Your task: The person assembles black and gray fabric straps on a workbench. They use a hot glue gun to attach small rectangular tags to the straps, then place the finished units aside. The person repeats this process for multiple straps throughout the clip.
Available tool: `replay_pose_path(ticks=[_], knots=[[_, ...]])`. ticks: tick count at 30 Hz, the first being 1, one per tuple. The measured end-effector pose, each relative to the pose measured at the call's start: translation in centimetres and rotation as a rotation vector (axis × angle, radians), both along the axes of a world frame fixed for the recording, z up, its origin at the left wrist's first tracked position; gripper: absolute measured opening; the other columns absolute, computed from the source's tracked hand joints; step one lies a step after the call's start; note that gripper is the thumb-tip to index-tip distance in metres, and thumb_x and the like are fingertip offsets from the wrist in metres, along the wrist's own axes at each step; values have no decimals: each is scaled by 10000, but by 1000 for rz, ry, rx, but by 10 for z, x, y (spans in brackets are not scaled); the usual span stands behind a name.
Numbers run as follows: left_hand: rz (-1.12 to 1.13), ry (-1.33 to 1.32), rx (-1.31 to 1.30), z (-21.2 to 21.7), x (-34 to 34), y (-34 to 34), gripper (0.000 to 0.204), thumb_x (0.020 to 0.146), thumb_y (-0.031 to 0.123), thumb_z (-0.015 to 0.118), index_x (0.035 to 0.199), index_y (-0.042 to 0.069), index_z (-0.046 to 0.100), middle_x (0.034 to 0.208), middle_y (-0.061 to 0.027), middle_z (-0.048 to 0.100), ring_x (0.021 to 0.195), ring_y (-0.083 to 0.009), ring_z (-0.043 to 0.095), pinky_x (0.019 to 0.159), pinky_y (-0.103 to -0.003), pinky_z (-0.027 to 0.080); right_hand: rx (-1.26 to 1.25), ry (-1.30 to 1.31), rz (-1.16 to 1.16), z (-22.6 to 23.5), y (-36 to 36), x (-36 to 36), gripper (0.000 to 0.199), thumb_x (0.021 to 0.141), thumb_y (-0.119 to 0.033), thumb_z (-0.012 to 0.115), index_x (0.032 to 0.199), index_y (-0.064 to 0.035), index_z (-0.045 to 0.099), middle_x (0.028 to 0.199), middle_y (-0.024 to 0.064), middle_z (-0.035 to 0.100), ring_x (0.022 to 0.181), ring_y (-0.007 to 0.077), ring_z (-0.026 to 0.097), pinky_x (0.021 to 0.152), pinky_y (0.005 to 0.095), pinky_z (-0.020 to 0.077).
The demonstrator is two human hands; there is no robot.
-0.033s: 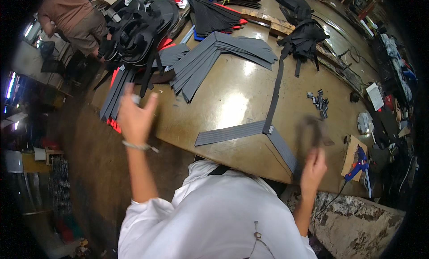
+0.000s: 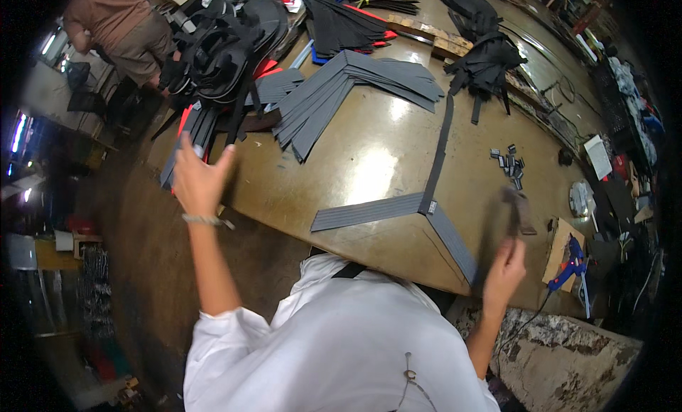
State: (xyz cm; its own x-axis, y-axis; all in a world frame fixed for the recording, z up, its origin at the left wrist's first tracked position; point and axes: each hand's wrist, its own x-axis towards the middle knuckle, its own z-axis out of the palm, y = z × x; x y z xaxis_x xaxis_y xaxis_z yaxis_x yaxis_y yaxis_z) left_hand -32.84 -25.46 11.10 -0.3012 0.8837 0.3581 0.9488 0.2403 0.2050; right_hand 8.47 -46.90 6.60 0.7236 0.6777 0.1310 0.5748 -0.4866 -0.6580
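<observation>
My left hand point(image 2: 199, 176) is raised over the table's left edge, palm open and fingers apart, holding nothing; a thin bracelet sits on its wrist. My right hand point(image 2: 504, 266) is closed on the handle of a dark, blurred hammer-like tool point(image 2: 517, 212) lifted above the table's near right corner. Between my hands a grey ribbed strap piece point(image 2: 376, 211) lies in a V on the brown table point(image 2: 369, 163). A narrow black strap point(image 2: 440, 138) runs away from the V's joint.
A fan of grey strips point(image 2: 341, 92) and a heap of black bags point(image 2: 220, 42) lie at the far left. Small metal clips point(image 2: 508, 162) sit right of the strap. A blue glue gun point(image 2: 568, 266) rests at right. A person in brown point(image 2: 114, 21) stands far left.
</observation>
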Motion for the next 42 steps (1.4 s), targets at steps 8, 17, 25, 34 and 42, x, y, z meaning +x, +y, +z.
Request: replay_pose_path(ticks=[8,17,25,34,42], knots=[[22,61,-449,-15,-131,85,734,564,560,790,956,-52,689,986,-267,675,934,-380,668,813,-431,526,-154,-183,-162,-20,-17,42,508,993,-463,469,1118,15,587,956,246,665,901,420,636,754,447,480],[-148,-66,-715,35,-157,130,633,541,502,783,786,-72,679,754,-167,680,706,-250,671,670,-365,515,-201,-165,-156,-20,-14,44,518,997,-479,444,1121,5,581,958,239,668,900,417,640,753,461,480],[-87,158,-550,51,-129,110,723,572,532,816,930,-80,679,853,-214,690,780,-310,684,716,-407,524,-223,-226,-187,-16,-9,34,493,993,-457,465,1107,6,587,950,220,668,876,404,639,748,443,485],[-1030,-198,280,-18,101,-40,134,750,148,787,775,76,677,664,-72,583,577,-255,559,528,-360,452,-87,-436,-254,-19,-26,47,411,933,-400,607,1077,-18,657,968,181,663,867,370,640,743,427,494],[-1193,-216,-72,-59,176,-60,297,799,262,735,1022,71,683,741,-64,529,721,-209,563,601,-342,479,-177,-746,-184,-18,-50,80,387,920,-356,633,1128,-30,642,977,145,645,887,362,618,798,437,496]])
